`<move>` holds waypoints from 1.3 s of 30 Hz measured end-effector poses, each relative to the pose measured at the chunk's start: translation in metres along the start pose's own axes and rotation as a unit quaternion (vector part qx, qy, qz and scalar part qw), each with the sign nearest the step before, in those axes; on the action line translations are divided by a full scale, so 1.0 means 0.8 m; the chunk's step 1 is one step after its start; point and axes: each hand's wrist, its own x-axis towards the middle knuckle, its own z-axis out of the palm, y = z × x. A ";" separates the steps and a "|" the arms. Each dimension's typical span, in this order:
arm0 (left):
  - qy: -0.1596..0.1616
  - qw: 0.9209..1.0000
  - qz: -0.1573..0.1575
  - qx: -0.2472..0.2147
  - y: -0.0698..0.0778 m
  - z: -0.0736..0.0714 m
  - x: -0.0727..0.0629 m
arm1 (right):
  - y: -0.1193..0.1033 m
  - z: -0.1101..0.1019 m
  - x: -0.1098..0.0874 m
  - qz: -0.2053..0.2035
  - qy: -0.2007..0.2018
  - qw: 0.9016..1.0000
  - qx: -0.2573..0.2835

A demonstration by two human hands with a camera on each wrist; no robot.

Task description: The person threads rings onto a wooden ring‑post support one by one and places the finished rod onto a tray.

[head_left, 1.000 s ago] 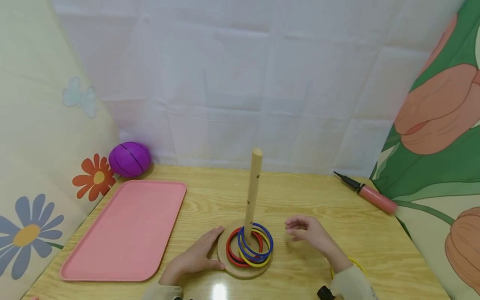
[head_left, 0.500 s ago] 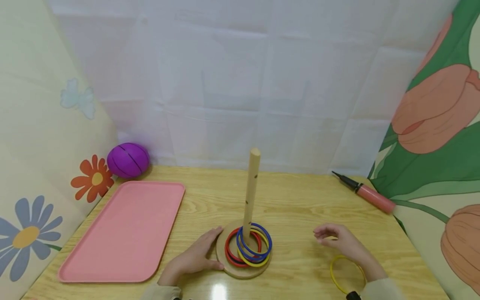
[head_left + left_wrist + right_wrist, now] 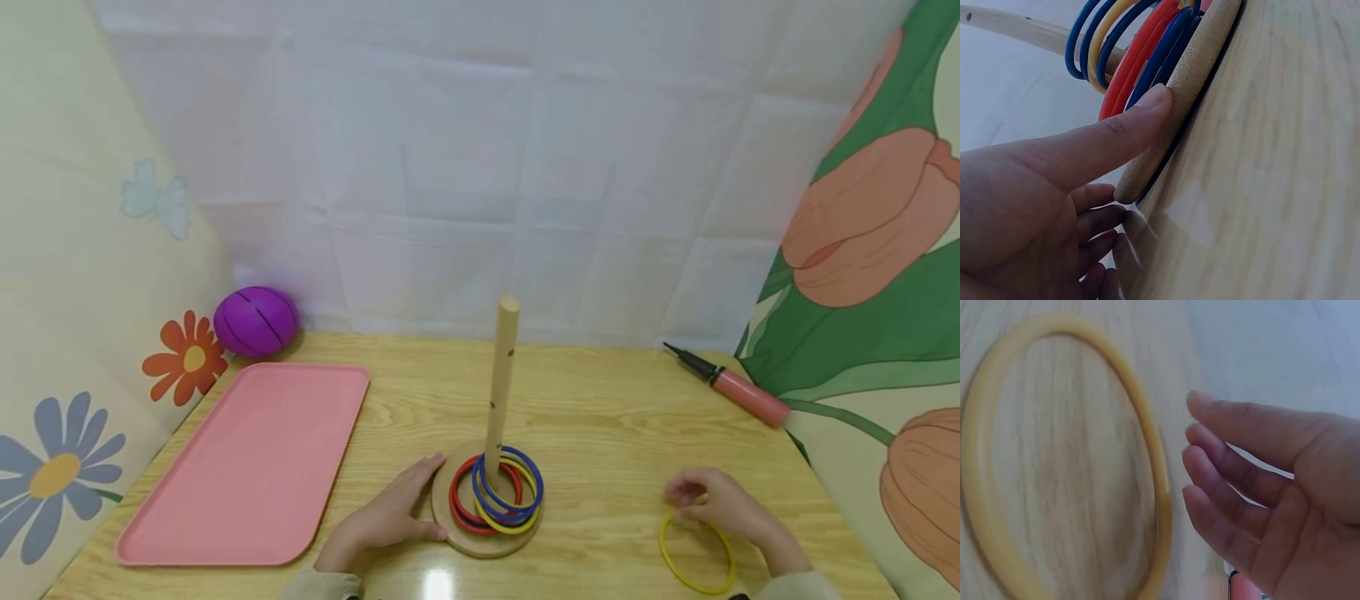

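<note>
My left hand (image 3: 386,521) rests against the left edge of a round wooden ring-toss base (image 3: 487,547). In the left wrist view, its straight thumb (image 3: 1116,134) presses on the base's rim while the fingers lie loosely along the edge. A wooden peg (image 3: 502,375) rises from the base. Around the peg's foot lie several rings: red (image 3: 453,500), yellow (image 3: 517,529) and blue (image 3: 539,475). To the right, my right hand (image 3: 716,500) hovers at a loose yellow ring (image 3: 663,546) on the table, fingers relaxed and holding nothing. In the right wrist view, a gap separates the fingertips and the ring.
A pink tray (image 3: 255,467) lies at the left of the wooden table (image 3: 600,417), with a purple ball (image 3: 257,322) behind it. A red and black hand pump (image 3: 738,390) lies at the back right. White cloth (image 3: 465,167) hangs behind the table.
My right hand has moved away from the peg, rightward and a little toward me, to the loose yellow ring, which now shows fully. My left hand has stayed at the base.
</note>
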 end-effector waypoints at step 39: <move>-0.002 1.000 -0.006 -0.011 -0.001 0.000 0.000 | -0.002 0.010 0.004 0.073 0.087 0.993 -0.011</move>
